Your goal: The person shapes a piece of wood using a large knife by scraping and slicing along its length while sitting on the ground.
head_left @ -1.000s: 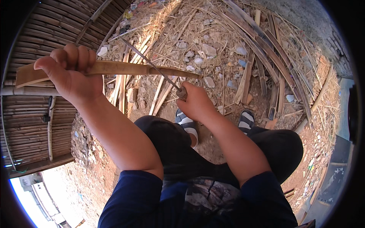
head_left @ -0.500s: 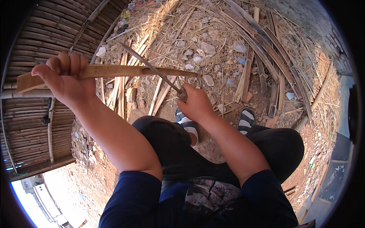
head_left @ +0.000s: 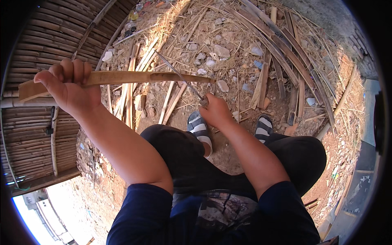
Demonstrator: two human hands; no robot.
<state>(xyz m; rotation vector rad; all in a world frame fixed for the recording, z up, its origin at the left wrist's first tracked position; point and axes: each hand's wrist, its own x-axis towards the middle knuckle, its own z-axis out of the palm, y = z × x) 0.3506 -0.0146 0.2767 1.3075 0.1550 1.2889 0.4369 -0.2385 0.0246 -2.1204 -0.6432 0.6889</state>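
- Head view: the left hand [head_left: 71,87] is raised at the left side, its fingers curled fully around a long, flat, pale-brown split bamboo strip [head_left: 134,77], gripping it close to the strip's left end.
- The bamboo strip runs roughly level from the left hand's fist out to the right, ending above and just left of the right hand [head_left: 215,112].
- The right hand is closed around the handle of a thin, grey metal blade [head_left: 181,79]; the handle itself is hidden inside the fist.
- The blade slants up and to the left from the right hand and meets the bamboo strip near its right end; whether the edge has cut into the strip or only lies across it, I cannot tell.
- Just below the right hand sit the person's two feet in striped grey-and-white sandals [head_left: 200,128], one directly under the fist, the other off to its right.
- Beyond both hands the reddish dirt ground [head_left: 228,147] is strewn with loose cut bamboo slats and dry straw [head_left: 281,61], with pale stones among them.
- To the left of the left hand stands a wall of stacked horizontal bamboo poles [head_left: 36,53], close behind the fist.
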